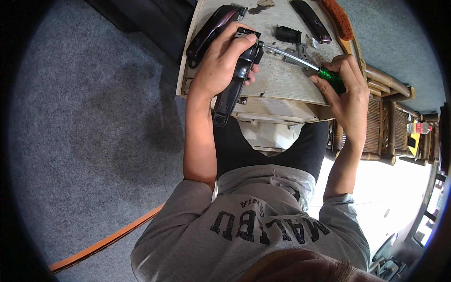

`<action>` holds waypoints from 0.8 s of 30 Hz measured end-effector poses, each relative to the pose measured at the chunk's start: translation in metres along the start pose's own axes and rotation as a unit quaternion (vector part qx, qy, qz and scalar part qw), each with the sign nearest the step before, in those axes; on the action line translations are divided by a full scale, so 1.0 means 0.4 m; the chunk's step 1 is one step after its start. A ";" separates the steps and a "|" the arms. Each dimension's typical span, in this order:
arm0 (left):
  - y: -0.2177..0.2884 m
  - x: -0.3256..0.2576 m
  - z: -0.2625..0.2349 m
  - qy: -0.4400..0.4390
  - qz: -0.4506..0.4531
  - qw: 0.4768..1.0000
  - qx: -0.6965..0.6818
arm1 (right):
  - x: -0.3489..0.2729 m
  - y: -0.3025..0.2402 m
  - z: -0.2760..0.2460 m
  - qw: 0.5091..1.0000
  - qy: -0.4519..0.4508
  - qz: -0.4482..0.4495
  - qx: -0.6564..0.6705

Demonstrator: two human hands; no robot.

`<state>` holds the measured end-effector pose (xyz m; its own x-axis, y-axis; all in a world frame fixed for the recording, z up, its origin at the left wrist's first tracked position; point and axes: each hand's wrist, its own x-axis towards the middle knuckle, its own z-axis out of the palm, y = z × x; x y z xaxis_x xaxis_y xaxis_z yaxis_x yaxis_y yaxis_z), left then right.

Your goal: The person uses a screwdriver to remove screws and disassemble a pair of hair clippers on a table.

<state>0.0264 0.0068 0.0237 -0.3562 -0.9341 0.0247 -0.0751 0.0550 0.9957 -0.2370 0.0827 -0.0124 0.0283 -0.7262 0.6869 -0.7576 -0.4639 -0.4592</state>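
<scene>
My left hand (218, 66) is closed around a black hair clipper (232, 87), its thumb pressed near the head end. In my right hand (347, 84) is a screwdriver (326, 75) with a green handle and a metal shaft. The screwdriver's tip points left, close to the clipper's head; whether it touches cannot be made out. On the wooden table (277, 87) between the hands lie a metal clipper blade (296, 60), a small metal plate (303, 50) and a black plastic part (288, 34).
A second, dark glossy clipper (216, 30) lies left of my left hand. At the far right of the table are a dark clipper cover (311, 21) and a brush (338, 21) with reddish-brown bristles. Bamboo furniture (387, 117) stands to the right, holding a bottle (419, 128).
</scene>
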 end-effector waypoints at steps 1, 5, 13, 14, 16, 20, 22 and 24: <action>-0.001 0.001 0.000 0.000 0.001 1.000 0.001 | 0.001 -0.003 0.000 1.000 -0.007 0.001 -0.004; 0.002 -0.003 0.005 0.013 0.013 1.000 0.021 | 0.004 -0.003 -0.008 0.998 -0.027 -0.016 -0.051; 0.004 -0.003 0.004 0.009 -0.003 1.000 0.006 | 0.001 0.004 -0.001 0.999 -0.013 -0.018 -0.043; 0.004 -0.003 0.005 0.009 -0.002 1.000 0.006 | 0.000 0.004 0.002 1.000 0.001 -0.004 -0.021; 0.002 -0.003 0.006 0.004 0.001 1.000 -0.003 | 0.001 0.003 0.001 1.000 0.004 -0.003 -0.012; 0.001 -0.001 0.003 0.007 -0.003 1.000 -0.005 | 0.009 -0.014 -0.006 0.999 -0.025 -0.004 -0.046; 0.002 0.000 0.002 0.006 -0.006 1.000 -0.005 | 0.004 -0.002 -0.008 0.998 -0.032 -0.004 -0.062; 0.002 -0.002 0.003 0.008 -0.002 1.000 0.001 | 0.003 0.003 -0.008 0.996 -0.040 -0.004 -0.077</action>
<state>0.0254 0.0079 0.0242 -0.3400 -0.9402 0.0221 -0.0781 0.0516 0.9956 -0.2400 0.0827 -0.0103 0.0813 -0.7638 0.6403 -0.8485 -0.3901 -0.3576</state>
